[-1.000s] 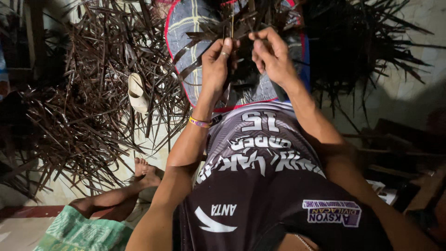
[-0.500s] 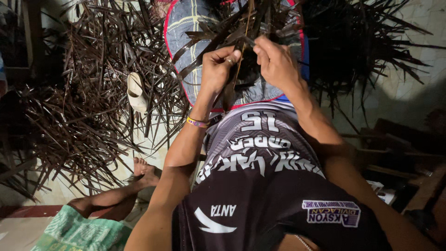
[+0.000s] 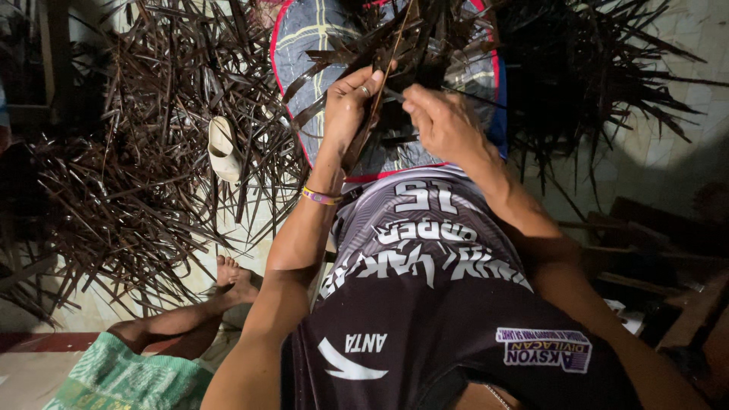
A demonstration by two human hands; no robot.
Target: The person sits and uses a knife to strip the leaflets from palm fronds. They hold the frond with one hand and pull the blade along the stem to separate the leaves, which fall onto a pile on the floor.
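Between our hands, the left hand (image 3: 348, 106) pinches a dark leaf strip (image 3: 377, 99) and the right hand (image 3: 440, 121) grips another; heaps of leaves (image 3: 137, 190) beside them look unworked.

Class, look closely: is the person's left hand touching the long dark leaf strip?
Touching: the head view shows the left hand with fingers curled around the dark leaf strip.

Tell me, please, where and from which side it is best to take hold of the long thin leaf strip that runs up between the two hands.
Probably the lower part of the thin strip, where the left hand already pinches it against the palm. It is narrow and stands nearly upright, so a thumb-and-finger pinch from its left side suits it. The right hand and tangled dark leaves crowd the right side and the top.
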